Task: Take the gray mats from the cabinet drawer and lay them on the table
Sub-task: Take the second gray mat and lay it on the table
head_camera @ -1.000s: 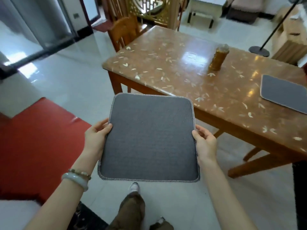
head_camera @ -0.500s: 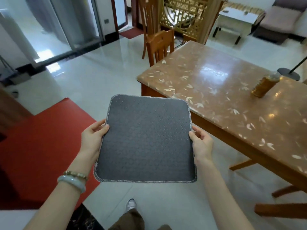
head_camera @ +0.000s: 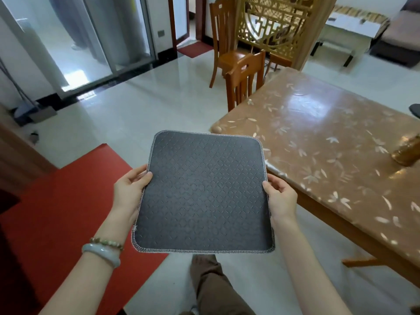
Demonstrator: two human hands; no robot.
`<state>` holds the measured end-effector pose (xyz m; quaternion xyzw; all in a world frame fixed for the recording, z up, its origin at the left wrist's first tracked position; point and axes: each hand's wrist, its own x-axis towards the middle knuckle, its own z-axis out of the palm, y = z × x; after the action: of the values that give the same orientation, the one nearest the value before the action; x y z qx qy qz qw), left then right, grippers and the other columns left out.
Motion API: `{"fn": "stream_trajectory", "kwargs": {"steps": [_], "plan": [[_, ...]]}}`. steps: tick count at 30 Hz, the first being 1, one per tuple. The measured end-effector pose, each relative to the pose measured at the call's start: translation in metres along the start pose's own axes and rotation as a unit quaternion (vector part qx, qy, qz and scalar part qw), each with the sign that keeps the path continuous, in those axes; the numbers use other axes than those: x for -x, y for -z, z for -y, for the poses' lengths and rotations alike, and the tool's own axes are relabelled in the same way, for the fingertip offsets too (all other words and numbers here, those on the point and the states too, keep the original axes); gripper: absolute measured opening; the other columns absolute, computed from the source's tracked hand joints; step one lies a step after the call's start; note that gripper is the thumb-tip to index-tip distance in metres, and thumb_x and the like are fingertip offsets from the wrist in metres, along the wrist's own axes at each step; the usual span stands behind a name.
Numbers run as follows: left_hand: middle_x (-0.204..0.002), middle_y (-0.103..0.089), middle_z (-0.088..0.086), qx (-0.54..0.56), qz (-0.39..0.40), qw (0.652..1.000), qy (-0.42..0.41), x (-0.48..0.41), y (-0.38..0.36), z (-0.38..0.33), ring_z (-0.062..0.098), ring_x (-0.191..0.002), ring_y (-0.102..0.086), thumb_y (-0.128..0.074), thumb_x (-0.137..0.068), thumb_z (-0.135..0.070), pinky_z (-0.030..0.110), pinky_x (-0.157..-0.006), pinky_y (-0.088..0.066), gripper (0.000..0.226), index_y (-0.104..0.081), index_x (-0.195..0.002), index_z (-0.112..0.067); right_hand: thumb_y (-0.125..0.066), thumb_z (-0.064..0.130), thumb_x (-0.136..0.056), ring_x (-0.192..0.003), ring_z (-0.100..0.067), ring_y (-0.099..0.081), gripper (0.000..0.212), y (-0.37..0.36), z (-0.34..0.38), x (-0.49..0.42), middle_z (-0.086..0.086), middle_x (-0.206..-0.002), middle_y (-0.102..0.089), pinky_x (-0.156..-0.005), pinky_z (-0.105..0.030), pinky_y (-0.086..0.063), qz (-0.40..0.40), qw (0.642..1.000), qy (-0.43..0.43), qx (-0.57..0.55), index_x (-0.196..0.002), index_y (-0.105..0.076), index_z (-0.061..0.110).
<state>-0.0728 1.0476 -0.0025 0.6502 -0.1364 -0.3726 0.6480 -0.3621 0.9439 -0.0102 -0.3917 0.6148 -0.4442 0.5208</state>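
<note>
A square gray mat (head_camera: 204, 192) with stitched edges and a diamond pattern is held flat in front of me, above the floor. My left hand (head_camera: 130, 189) grips its left edge and my right hand (head_camera: 280, 197) grips its right edge. The mat's far right corner overlaps the near left corner of the brown table (head_camera: 322, 142), which has a glossy leaf-patterned top. No other mat is in view now.
An amber jar (head_camera: 406, 151) stands on the table at the right edge of view. Two wooden chairs (head_camera: 244, 76) stand at the table's far left end. A red floor mat (head_camera: 61, 212) lies to my left, and glass sliding doors (head_camera: 75, 42) are beyond.
My view has swung left along the table: the jar slid to the right edge and the second mat on the table left the view. Both hands keep holding the mat.
</note>
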Motion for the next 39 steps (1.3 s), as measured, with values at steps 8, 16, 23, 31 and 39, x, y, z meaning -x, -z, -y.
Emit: {"fn": "stream_trajectory", "kwargs": {"steps": [8,16,23,31,39], "plan": [[-0.092,-0.066,0.003,0.006,-0.028,1.000,-0.004,-0.130,-0.050,-0.038,0.006,-0.067,-0.067,-0.059,-0.089,0.002,0.018,-0.060,-0.056,0.027,-0.062,-0.113,-0.009,-0.061,0.006,-0.087,-0.091,-0.024,-0.065,0.020,-0.096,0.037,-0.126,-0.005,-0.096,-0.071,-0.089,-0.043,-0.053,0.031,0.999,0.013,-0.013,-0.097,-0.069,0.021],[-0.095,-0.068,0.006,0.016,-0.035,0.999,-0.008,-0.226,-0.104,-0.082,0.007,-0.068,-0.070,-0.059,-0.089,0.002,0.021,-0.064,-0.058,0.028,-0.063,-0.114,-0.009,-0.062,0.007,-0.086,-0.094,-0.022,-0.065,0.022,-0.159,0.084,-0.231,-0.001,-0.098,-0.071,-0.087,-0.034,-0.052,0.035,0.999,0.004,-0.021,-0.105,-0.070,0.015],[-0.099,-0.068,0.008,0.010,-0.026,1.000,0.007,-0.303,-0.136,-0.097,0.018,-0.082,-0.065,-0.059,-0.089,0.000,0.029,-0.077,-0.056,0.030,-0.062,-0.118,-0.008,-0.064,0.011,-0.086,-0.102,-0.022,-0.064,0.022,-0.202,0.102,-0.290,-0.003,-0.107,-0.070,-0.095,-0.040,-0.051,0.009,1.000,-0.013,-0.003,-0.107,-0.070,0.016],[-0.114,-0.066,0.018,-0.014,0.041,0.998,0.043,-0.437,-0.174,-0.111,0.031,-0.097,-0.063,-0.059,-0.090,-0.001,0.046,-0.096,-0.049,0.031,-0.063,-0.120,-0.008,-0.062,0.011,-0.088,-0.099,-0.017,-0.063,0.024,-0.269,0.122,-0.361,0.001,-0.106,-0.069,-0.096,-0.040,-0.050,-0.046,0.999,-0.024,-0.005,-0.110,-0.069,0.017],[-0.118,-0.065,0.016,-0.054,0.145,0.987,0.049,-0.607,-0.223,-0.163,0.024,-0.091,-0.063,-0.058,-0.091,-0.003,0.039,-0.090,-0.050,0.033,-0.060,-0.124,-0.007,-0.062,0.014,-0.089,-0.098,-0.015,-0.061,0.024,-0.366,0.153,-0.440,0.001,-0.110,-0.068,-0.093,-0.038,-0.051,-0.138,0.989,-0.037,-0.026,-0.111,-0.069,0.019]]}}
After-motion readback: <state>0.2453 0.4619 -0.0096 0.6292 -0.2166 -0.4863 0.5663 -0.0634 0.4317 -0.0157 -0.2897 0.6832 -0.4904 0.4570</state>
